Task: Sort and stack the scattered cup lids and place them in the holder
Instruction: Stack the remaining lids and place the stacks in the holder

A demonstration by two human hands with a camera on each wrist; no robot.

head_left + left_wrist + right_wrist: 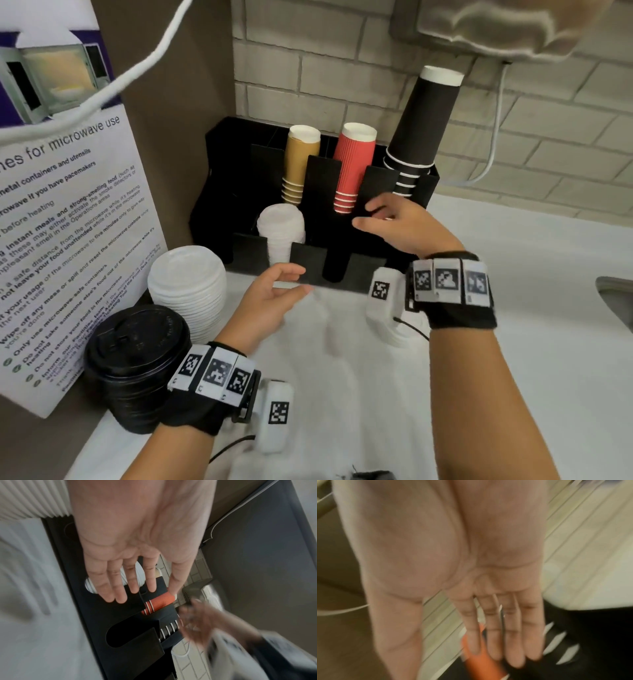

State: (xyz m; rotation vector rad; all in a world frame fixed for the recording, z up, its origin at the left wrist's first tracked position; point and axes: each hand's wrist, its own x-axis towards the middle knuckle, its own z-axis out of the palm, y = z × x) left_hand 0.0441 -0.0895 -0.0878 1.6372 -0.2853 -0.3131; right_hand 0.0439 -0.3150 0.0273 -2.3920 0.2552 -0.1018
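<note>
We saw a black holder at the back of the white table. In its front left slot stood a stack of white lids; the slot to the right of that was dark, and we could not tell what it held. Behind, the holder carried tan cups, red cups and black cups. Left of the holder on the table sat a second white stack, and nearer us than that, a stack of black lids. Our left hand hovered just before the holder's front edge, fingers straight and holding nothing. Our right hand hung over the holder's right part, fingers extended and empty.
</note>
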